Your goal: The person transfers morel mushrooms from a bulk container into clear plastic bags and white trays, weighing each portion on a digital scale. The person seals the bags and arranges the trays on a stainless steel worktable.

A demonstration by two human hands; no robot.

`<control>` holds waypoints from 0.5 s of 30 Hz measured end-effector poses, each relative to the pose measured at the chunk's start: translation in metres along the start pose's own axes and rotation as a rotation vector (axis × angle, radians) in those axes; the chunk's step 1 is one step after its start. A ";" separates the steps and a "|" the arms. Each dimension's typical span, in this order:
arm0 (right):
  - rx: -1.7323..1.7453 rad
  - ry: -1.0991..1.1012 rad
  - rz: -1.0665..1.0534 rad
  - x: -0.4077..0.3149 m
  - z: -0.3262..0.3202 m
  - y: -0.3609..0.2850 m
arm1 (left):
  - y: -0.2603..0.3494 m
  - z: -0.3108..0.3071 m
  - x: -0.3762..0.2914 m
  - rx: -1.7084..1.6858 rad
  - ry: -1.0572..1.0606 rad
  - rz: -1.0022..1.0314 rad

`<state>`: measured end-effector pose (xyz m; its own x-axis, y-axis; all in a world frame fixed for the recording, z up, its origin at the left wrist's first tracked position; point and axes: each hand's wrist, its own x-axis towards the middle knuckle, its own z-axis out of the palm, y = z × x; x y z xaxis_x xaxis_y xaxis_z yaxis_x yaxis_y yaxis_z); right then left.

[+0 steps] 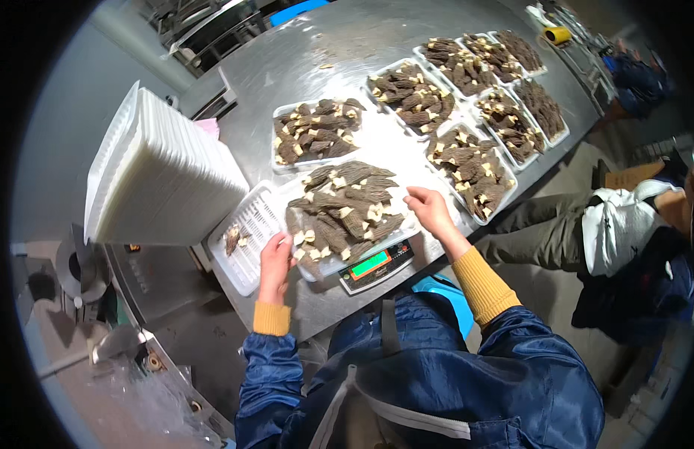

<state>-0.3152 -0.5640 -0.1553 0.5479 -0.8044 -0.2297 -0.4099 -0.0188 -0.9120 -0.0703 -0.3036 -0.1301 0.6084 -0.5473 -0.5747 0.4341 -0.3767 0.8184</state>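
A white plastic tray [309, 273] heaped with dark, ridged morel mushrooms [347, 210] rests on a digital scale [379, 268] with a lit green display. At the tray's left end is my left hand [275, 262], its fingertips against the rim or the outer mushrooms; whether they grip is unclear. My right hand [431, 210] is at the opposite end, fingers partly bent and apart, with nothing visible in it. Left of the scale, partly behind my left hand, a slotted white tray [251, 224] contains a few small morel pieces [234, 240].
A tall stack of white trays [170, 174] stands at the left. Beyond the scale is another filled tray [316, 134]; several more filled trays [470, 168] crowd the right side of the steel table [268, 73]. Another person [616, 236] is beside the table's right edge.
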 end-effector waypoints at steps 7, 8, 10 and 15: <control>-0.014 -0.013 -0.099 -0.053 0.034 -0.044 | 0.006 -0.040 -0.028 -0.332 0.085 0.175; 0.008 -0.032 -0.055 -0.061 0.041 -0.050 | 0.005 -0.049 -0.034 -0.312 0.061 0.199; 0.017 -0.059 -0.062 -0.076 0.057 -0.061 | 0.001 -0.065 -0.044 -0.325 0.022 0.206; -0.056 -0.176 -0.004 -0.107 0.092 -0.077 | -0.018 -0.108 -0.073 -0.123 0.177 0.250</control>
<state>-0.2750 -0.4219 -0.0919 0.6666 -0.6882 -0.2863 -0.4448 -0.0590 -0.8937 -0.0505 -0.1766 -0.1039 0.8077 -0.4686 -0.3577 0.3272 -0.1484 0.9332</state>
